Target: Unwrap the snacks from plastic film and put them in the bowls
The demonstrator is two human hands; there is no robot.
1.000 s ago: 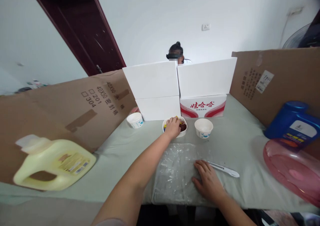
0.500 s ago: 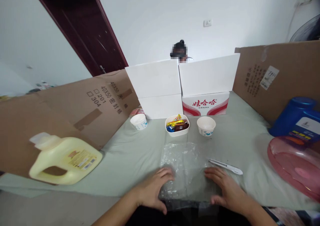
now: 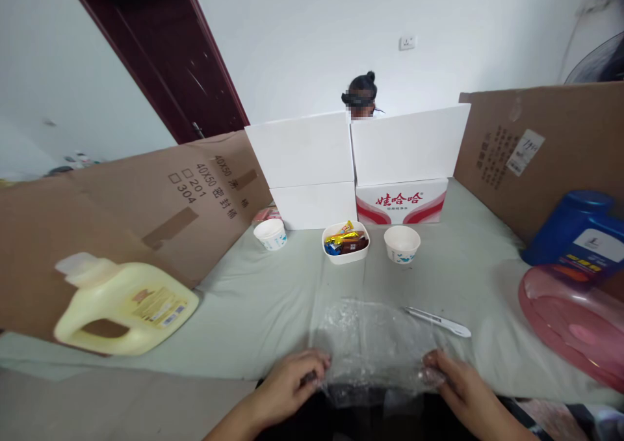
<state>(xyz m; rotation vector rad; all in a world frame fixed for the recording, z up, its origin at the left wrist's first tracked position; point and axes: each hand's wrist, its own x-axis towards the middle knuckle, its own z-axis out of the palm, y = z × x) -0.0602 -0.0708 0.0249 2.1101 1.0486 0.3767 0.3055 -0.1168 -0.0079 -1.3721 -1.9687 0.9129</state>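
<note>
Pinching the flimsy, slippery plastic bag (image 3: 373, 343) at its near corners, left hand (image 3: 287, 389) and right hand (image 3: 461, 389) grip below the candy bowl (image 3: 345, 253).

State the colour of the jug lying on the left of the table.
Pale yellow, the jug shows best in the head view.

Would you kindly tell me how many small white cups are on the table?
2: one cup left of the candy bowl, one cup to its right. Others may hide behind boxes.

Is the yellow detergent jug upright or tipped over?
Tipped over: the yellow jug lies on its side on the table, handle down, cap pointing left.
</note>
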